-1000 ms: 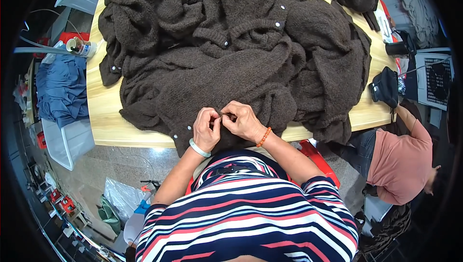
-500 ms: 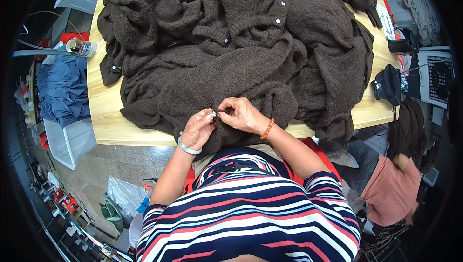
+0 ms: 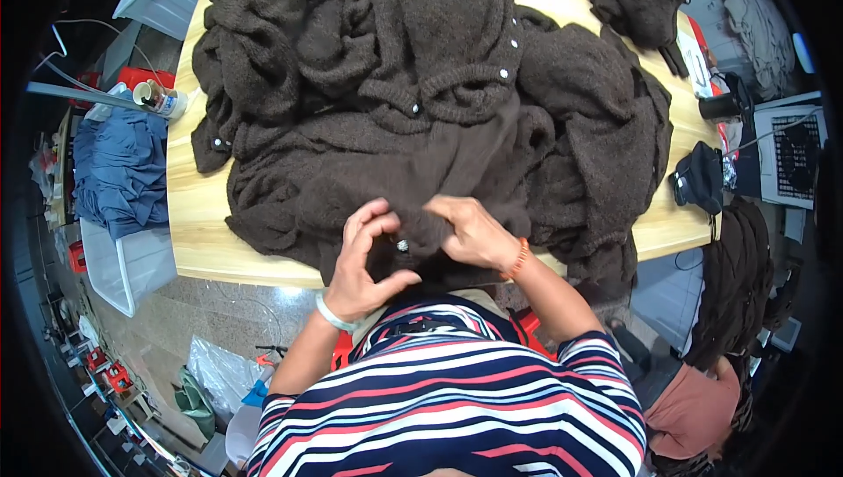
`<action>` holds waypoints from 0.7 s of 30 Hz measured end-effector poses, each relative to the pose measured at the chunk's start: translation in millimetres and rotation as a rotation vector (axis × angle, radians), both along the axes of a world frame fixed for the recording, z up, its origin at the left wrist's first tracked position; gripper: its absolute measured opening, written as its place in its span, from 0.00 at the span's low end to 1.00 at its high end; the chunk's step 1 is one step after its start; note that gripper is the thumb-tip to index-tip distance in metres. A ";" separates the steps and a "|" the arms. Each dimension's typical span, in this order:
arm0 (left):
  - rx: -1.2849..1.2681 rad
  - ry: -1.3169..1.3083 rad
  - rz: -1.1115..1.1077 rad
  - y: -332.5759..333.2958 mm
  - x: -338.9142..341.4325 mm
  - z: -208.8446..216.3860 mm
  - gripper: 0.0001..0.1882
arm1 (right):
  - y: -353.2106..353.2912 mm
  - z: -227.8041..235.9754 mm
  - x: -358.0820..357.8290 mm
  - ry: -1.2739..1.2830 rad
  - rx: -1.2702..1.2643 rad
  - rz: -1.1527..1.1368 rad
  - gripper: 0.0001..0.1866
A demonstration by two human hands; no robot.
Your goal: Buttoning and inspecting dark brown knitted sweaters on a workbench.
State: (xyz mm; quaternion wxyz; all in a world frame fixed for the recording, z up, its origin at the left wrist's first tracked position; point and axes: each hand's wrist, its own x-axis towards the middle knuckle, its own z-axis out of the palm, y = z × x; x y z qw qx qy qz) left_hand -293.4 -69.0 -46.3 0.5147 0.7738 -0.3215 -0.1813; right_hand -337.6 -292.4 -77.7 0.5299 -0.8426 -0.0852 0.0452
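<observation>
A dark brown knitted cardigan lies bunched on the table's near edge in front of me. A shiny round button shows on it between my hands. My left hand, with a pale bangle at the wrist, is open beside the button, its thumb and fingers spread apart around it. To the right of the button, my right hand, wearing an orange bead bracelet, is over the same knit. Its fingers look bent but are blurred, so I cannot tell whether they grip anything.
More brown knitwear is heaped across the wooden table. A cup stands at the left edge, near a bin of blue cloth. A black pouch lies on the right. A person in a pink top bends at lower right.
My hands have moved apart from a close pinch at the button. The left has let go and spread its fingers; the right has shifted right. The knitwear has slid slightly toward me.
</observation>
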 end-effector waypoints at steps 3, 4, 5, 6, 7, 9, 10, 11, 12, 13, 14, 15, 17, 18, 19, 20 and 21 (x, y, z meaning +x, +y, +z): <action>-0.035 -0.078 -0.044 -6.6 -7.5 -19.6 0.46 | 12.1 77.7 -6.2 0.076 0.462 0.304 0.18; -0.028 0.011 -0.118 -10.3 -9.0 -27.6 0.46 | 16.0 94.8 -8.6 0.044 0.563 0.433 0.15; -0.160 0.324 -0.127 -22.9 -13.8 -21.7 0.39 | 18.1 103.3 -10.9 0.072 0.616 0.505 0.12; -0.296 0.630 -0.138 -38.5 -14.6 -15.3 0.32 | 17.4 108.6 -11.7 0.099 0.665 0.584 0.10; -0.247 0.073 -0.478 -50.0 -4.1 -15.4 0.27 | 11.5 112.2 -10.1 0.095 0.687 0.558 0.09; -0.313 0.661 -0.686 -63.4 -19.2 -11.9 0.19 | -10.4 115.5 -10.0 0.033 0.705 0.423 0.09; -0.407 0.685 -0.719 -67.5 -23.9 -5.2 0.15 | -23.3 117.7 -6.9 0.028 0.687 0.296 0.08; -0.314 0.621 -0.746 -81.1 -22.2 -1.2 0.17 | -29.8 126.3 -6.5 -0.003 0.578 0.063 0.07; -0.220 0.557 -0.771 -91.2 -19.4 3.7 0.20 | -38.5 128.1 -3.5 -0.037 0.455 -0.134 0.08; -0.291 0.604 -0.591 -90.8 -14.5 9.5 0.21 | -44.4 126.1 -0.6 -0.063 0.392 -0.278 0.12; -0.359 0.653 -0.413 -92.1 -5.3 18.3 0.22 | -54.9 117.7 -0.1 -0.099 0.296 -0.371 0.16; -0.364 0.644 -0.425 -101.9 20.1 26.8 0.22 | -64.9 110.7 -3.7 -0.085 0.306 -0.419 0.15; -0.220 -0.476 -0.648 -135.1 110.3 48.1 0.25 | -72.0 92.2 -7.8 -0.046 0.412 -0.531 0.11; -0.284 -0.277 -0.365 -129.4 172.5 12.6 0.22 | -76.2 89.8 -11.1 0.062 0.321 -0.557 0.11; -0.338 -0.079 -0.066 -106.5 239.9 -15.5 0.18 | -73.2 89.5 -8.7 0.064 0.309 -0.545 0.11; -0.209 0.104 0.236 -110.7 290.6 47.1 0.15 | -78.1 79.1 -11.6 0.086 0.298 -0.589 0.11; -0.197 0.144 0.220 -131.3 317.8 138.7 0.15 | -81.7 71.3 -15.7 0.066 0.315 -0.607 0.11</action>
